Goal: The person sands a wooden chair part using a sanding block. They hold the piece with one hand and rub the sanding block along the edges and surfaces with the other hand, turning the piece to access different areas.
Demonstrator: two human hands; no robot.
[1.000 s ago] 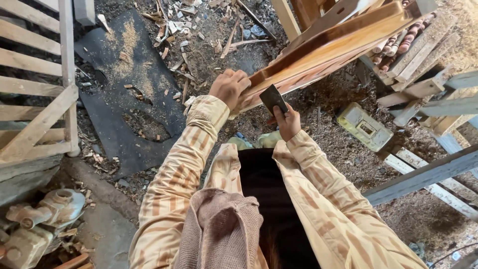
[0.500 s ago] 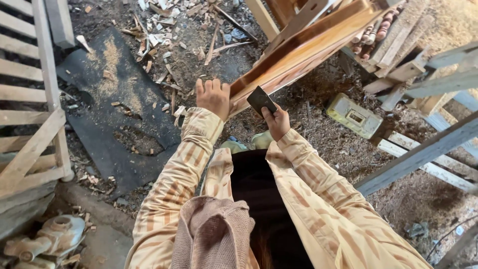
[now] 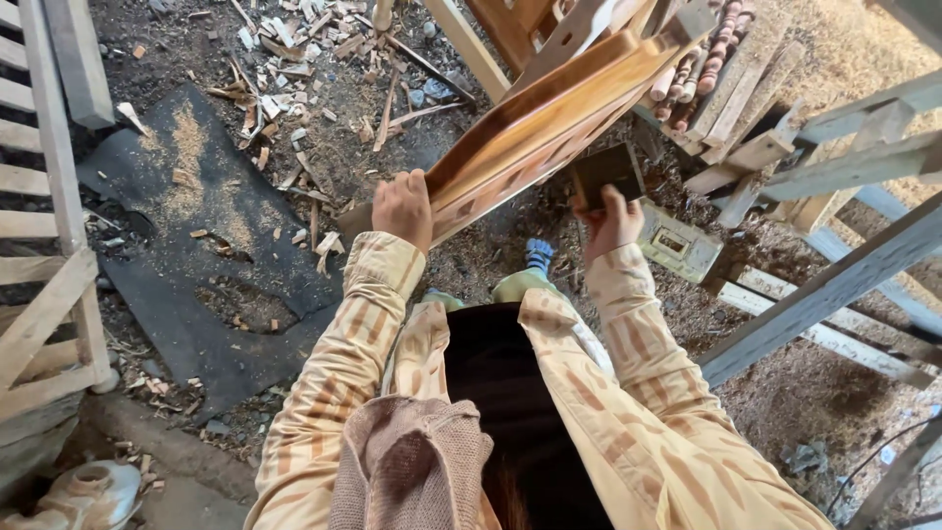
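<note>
The left hand was closed over the near end of a long varnished wooden frame, fingers curled across its top edge. The frame ran up and away from that hand, rising toward the right, its glossy orange-brown face catching the light. The right hand gripped a dark, flat, rectangular piece, sandpaper by the look of it, pinched between thumb and fingers and held upright just beside the frame's lower edge; whether it touched the wood I could not tell. Both arms wore sleeves striped in cream and tan.

Below and between the hands, a blue-socked foot stood on the sawdust floor. Just right of the right hand lay a pale yellowish block with a rectangular recess. Beyond the frame's far end sat a bundle of turned spindles and stacked timber. Grey beams crossed the ground to the right of the right hand. Left of the left hand lay a black mat dusted with sawdust, with wood scraps scattered above it, and farther left stood a slatted wooden frame.
</note>
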